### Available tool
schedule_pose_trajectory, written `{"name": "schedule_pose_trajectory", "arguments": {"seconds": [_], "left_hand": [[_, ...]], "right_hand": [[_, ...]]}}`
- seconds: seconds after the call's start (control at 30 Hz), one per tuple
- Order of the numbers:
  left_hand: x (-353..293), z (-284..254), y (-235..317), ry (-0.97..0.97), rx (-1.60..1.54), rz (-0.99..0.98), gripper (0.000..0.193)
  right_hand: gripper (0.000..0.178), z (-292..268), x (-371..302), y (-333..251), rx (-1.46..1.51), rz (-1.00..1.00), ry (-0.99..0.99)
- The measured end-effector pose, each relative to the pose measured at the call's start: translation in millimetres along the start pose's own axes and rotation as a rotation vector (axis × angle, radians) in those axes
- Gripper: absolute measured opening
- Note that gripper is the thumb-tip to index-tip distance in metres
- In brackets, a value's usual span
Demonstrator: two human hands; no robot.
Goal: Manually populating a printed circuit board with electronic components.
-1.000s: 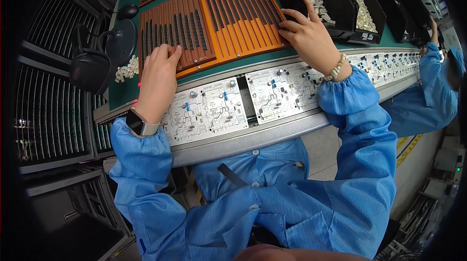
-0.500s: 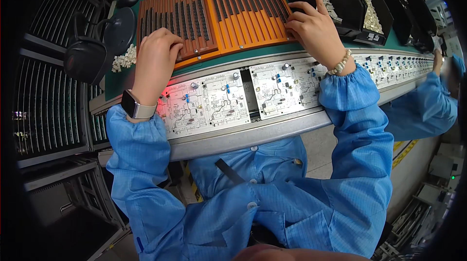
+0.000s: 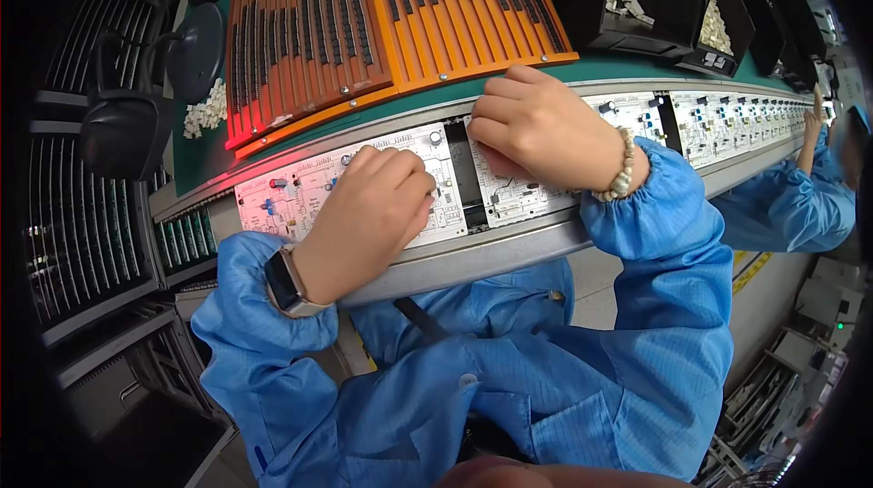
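My left hand (image 3: 371, 215) is over a white circuit board (image 3: 435, 220) lit red at its left end. Its fingers are curled down toward the board, and whatever they pinch is hidden beneath them. My right hand (image 3: 538, 130) hovers over or rests on the neighbouring white circuit board (image 3: 514, 208), fingers bent together, their tips out of sight. Both boards carry small blue, black and silver parts. They lie on a metal rail (image 3: 491, 245) with a dark gap between them.
Behind the boards stand a brown slotted tray (image 3: 300, 79) and an orange slotted tray (image 3: 464, 42) with rows of black parts. Black bins (image 3: 627, 38) hold pale parts. White pieces (image 3: 207, 110) lie by a barcode scanner (image 3: 123, 129). A co-worker's blue sleeve (image 3: 782, 201) is at right.
Both hands have come down from the trays to the boards, the left moving right and nearer, the right moving left and nearer. The trays and left board sit farther left in view.
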State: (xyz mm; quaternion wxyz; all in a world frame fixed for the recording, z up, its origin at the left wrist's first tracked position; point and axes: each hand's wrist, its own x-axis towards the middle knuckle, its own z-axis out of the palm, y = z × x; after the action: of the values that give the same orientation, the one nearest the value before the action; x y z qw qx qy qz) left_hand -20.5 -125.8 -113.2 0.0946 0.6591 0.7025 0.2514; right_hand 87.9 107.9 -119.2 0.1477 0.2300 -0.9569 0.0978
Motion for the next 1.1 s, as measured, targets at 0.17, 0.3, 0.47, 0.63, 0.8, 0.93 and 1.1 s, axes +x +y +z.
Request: {"name": "schedule_pose_trajectory", "arguments": {"seconds": [0.17,0.3,0.47,0.63,0.8,0.93,1.1], "left_hand": [[4.6,11.1,-3.1,0.020,0.082,0.024,0.018],[5.2,7.8,1.1,0.018,0.100,0.016,0.015],[5.1,9.4,-0.6,0.021,0.072,-0.056,0.015],[10.8,14.8,-7.0,0.111,-0.009,-0.086,0.014],[12.9,17.6,-8.6,0.130,-0.044,-0.112,0.014],[14.6,18.1,-7.6,0.136,-0.048,-0.111,0.013],[16.5,16.2,-4.0,0.132,0.001,-0.113,0.013]], "right_hand": [[0.023,1.4,-7.8,6.0,0.029,0.045,-0.013],[0.021,1.5,-10.6,7.5,0.037,0.064,-0.015],[0.020,0.9,-12.4,8.7,0.064,0.070,-0.022],[0.020,1.1,-13.6,8.2,0.075,0.096,-0.049],[0.020,2.7,-14.3,9.4,0.076,0.091,-0.035],[0.020,3.3,-14.4,9.6,0.075,0.100,-0.018],[0.019,3.5,-14.8,9.0,0.060,0.105,-0.014]]}}
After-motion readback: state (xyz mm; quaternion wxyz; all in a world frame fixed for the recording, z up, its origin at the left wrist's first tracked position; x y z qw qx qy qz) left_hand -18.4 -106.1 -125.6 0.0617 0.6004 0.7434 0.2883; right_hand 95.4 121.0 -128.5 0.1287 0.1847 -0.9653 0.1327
